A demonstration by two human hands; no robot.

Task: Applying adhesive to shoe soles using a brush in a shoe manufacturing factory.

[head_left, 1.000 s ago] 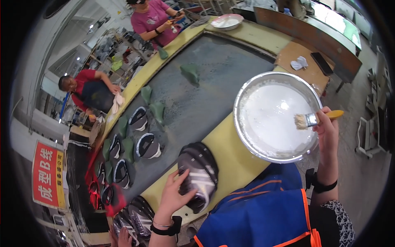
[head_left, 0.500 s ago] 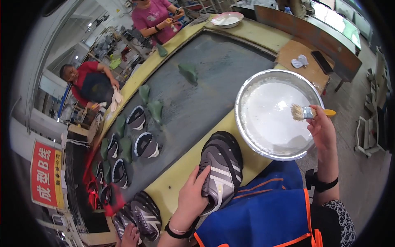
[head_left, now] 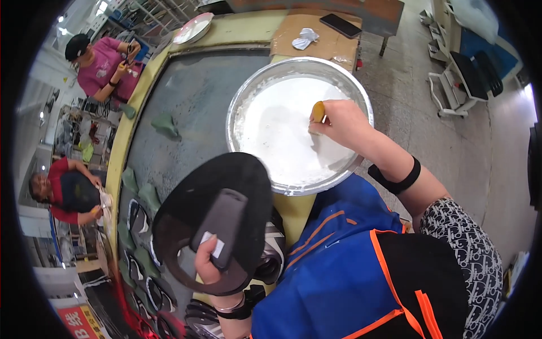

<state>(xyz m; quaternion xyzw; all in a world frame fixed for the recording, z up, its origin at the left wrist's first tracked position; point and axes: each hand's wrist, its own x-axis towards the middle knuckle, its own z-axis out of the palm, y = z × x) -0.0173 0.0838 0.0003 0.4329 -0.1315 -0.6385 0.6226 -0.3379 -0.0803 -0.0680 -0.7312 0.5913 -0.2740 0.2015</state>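
Observation:
My left hand [head_left: 209, 263] is raised, its thumb against a white label on a grey rectangular strip [head_left: 227, 217]. The strip lies against a large, rounded, thin black piece [head_left: 212, 175] with a curved opening, close to the camera; its exact kind I cannot make out. In my right hand [head_left: 341, 121] is a paintbrush [head_left: 319, 111], its yellow handle end pointing up. My hand hides most of the brush, held low over the white liquid [head_left: 276, 116] in a round metal basin [head_left: 367, 104]. Partly behind the black piece is a grey sneaker [head_left: 272, 254].
Green shoe lasts [head_left: 165, 125] and dark shoe uppers [head_left: 137, 216] lie on the grey conveyor. Cardboard [head_left: 285, 42] beyond the basin bears a phone [head_left: 340, 25] and crumpled white paper [head_left: 305, 39]. Two people [head_left: 107, 68] work across the table. A white bowl [head_left: 193, 29] stands farther off.
My left hand has left the sneaker and now holds up the black piece. My right hand has turned and lowered the brush toward the white liquid. The view has swung right.

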